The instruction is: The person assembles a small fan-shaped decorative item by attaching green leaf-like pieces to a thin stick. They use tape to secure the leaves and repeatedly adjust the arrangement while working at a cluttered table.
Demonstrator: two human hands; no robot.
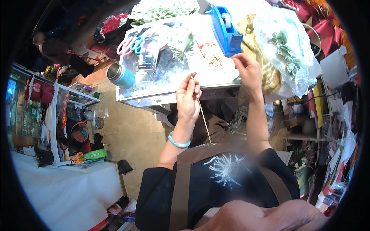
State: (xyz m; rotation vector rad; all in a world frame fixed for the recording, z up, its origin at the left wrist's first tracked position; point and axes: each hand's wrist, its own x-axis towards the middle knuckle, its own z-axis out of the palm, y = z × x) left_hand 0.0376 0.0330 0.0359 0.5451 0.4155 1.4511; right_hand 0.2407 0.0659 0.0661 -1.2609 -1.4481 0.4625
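Both forearms reach far from the body. The left grip (188, 96) is pinched shut; the right grip (246, 69), farther right, seems pinched too.

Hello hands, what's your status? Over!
Left hand pinching thin wooden stick. Right hand raised at table edge. Blue tape dispenser close by.

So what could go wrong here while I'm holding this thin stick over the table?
The thin stick in your left hand is long and could snap or poke your lap. The metal cup sits at the table's left edge and might get knocked off. Your right hand works close to the blue tape dispenser, whose cutter might nick it.
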